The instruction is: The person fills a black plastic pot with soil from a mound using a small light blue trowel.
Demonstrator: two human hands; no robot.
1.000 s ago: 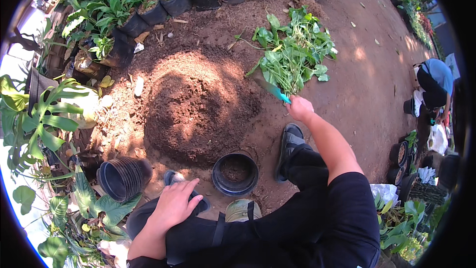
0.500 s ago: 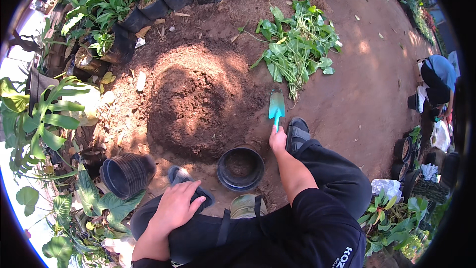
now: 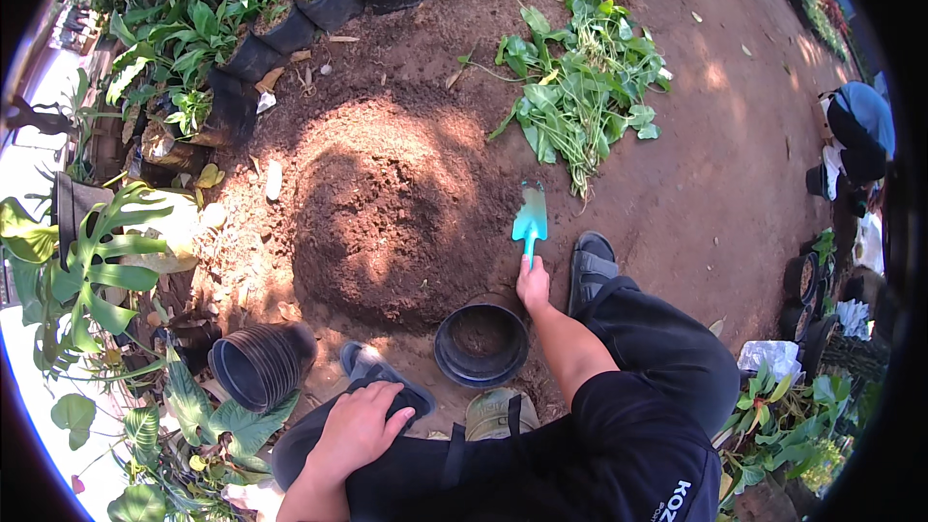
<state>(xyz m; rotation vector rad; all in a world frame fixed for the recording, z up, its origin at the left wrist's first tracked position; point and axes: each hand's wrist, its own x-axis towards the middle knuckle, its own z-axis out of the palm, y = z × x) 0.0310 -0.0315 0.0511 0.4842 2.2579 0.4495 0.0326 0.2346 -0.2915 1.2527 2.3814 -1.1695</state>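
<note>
My right hand (image 3: 533, 286) is wrapped round the handle of a turquoise hand trowel (image 3: 530, 220). Its blade points away from me, with some soil stuck near the tip, at the right edge of a brown soil mound (image 3: 387, 222). On my left knee rests my left hand (image 3: 360, 427), fingers stretched out and holding nothing. Between my feet stands a round black plant pot (image 3: 500, 374) with a little soil at the bottom. Beyond the trowel lies a heap of uprooted green leafy plants (image 3: 590, 87), their stems toward me.
A stack of nested black pots (image 3: 275, 362) lies tilted at my left, beside broad-leaved plants (image 3: 92, 271). Potted plants in black bags (image 3: 329, 10) line the far left side. At the far right another person (image 3: 862, 121) bends over near more pots and a clear plastic bag (image 3: 770, 358).
The trowel and my right hand have shifted slightly left, toward the mound, and the blade has tilted. My left hand stays on the knee. The whole view has moved a little.
</note>
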